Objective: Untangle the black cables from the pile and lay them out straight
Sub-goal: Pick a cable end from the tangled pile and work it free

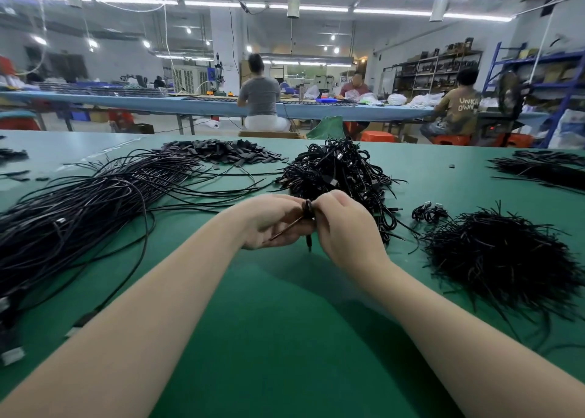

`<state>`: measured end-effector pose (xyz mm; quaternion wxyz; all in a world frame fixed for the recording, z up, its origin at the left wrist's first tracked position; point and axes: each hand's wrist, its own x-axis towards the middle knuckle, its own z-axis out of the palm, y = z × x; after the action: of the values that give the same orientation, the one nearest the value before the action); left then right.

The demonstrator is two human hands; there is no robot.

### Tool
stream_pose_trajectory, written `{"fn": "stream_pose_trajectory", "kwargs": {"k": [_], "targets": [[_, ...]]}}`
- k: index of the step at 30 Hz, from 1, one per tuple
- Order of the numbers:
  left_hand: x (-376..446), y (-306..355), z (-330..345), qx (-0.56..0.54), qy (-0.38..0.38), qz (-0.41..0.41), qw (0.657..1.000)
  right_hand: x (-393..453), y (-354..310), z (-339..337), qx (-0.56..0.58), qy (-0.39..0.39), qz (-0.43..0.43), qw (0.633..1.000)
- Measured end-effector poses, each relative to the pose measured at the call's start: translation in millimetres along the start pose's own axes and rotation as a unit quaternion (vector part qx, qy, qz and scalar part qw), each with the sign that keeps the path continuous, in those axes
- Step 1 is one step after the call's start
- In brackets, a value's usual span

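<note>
Working one coiled cable (pixel 307 210) loose, held between both hands just above the green table (pixel 285 322). Left hand (pixel 269 221) cupping underneath, palm up, fingers curled around the cable's lower run; right hand (pixel 343 224) closing over from the other side, thumb and fingertips pinching the small coil at its top. Hands nearly touching, pressed in around the same bundle. Short plug end (pixel 309 243) dangling down between the palms; a thin tail slanting out lower left across the left palm. Judging the step: undoing the coil or its tie, not yet pulling straight. Doing it well probably meaning holding the coil steady with one hand, finding the free end, and unwinding turn by turn rather than tugging, since tugging likely tightening the loops. Keeping the plug end clear of the tangled pile (pixel 342 173) lying just beyond the hands, almost touching the right knuckles, to avoid snagging fresh cables. Straightened cables (pixel 82 208) already fanning out in a long sheaf well to the left, the likely place for this one. Heap of short ties (pixel 500 256) sitting near, to the right.
</note>
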<state>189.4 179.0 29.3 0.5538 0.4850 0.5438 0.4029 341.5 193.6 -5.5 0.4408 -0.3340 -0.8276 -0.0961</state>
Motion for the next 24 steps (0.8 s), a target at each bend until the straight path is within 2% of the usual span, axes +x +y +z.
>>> {"fn": "stream_pose_trajectory", "kwargs": {"k": [2, 4, 7, 9, 12, 13, 15, 17, 19, 21, 24], "targets": [[-1, 2, -6, 0.002, -0.025, 0.02, 0.999, 1, 3, 1, 0.104, 0.015, 0.098, 0.99], [-1, 0, -12, 0.077, -0.033, 0.066, 0.994, 0, 7, 3, 0.157, 0.015, 0.167, 0.973], [3, -6, -11, 0.231, 0.004, 0.168, 0.958, -2, 8, 5, 0.185, 0.009, 0.189, 0.964], [5, -8, -8, 0.248, 0.022, 0.219, 0.943, -3, 8, 7, 0.202, 0.009, 0.198, 0.959], [8, -9, -9, 0.252, 0.055, 0.227, 0.939, -1, 11, 7, 0.207, 0.004, 0.212, 0.955], [8, -10, -7, 0.24, 0.062, 0.21, 0.946, -2, 12, 7, 0.201, -0.004, 0.211, 0.957], [9, -10, -1, 0.132, 0.053, 0.149, 0.979, -4, 12, 5, 0.168, -0.013, 0.193, 0.967], [9, -7, 8, -0.009, 0.044, 0.063, 0.997, -4, 10, 1, 0.092, -0.005, 0.122, 0.988], [6, -1, 14, -0.072, 0.026, -0.001, 0.997, -4, 7, 0, 0.007, 0.006, 0.036, 0.999], [5, 2, 13, -0.096, 0.014, -0.012, 0.995, -4, 5, 0, 0.003, 0.016, 0.031, 0.999], [4, 2, 12, -0.092, 0.007, 0.024, 0.995, -6, 9, 3, 0.068, 0.022, 0.101, 0.992]]}}
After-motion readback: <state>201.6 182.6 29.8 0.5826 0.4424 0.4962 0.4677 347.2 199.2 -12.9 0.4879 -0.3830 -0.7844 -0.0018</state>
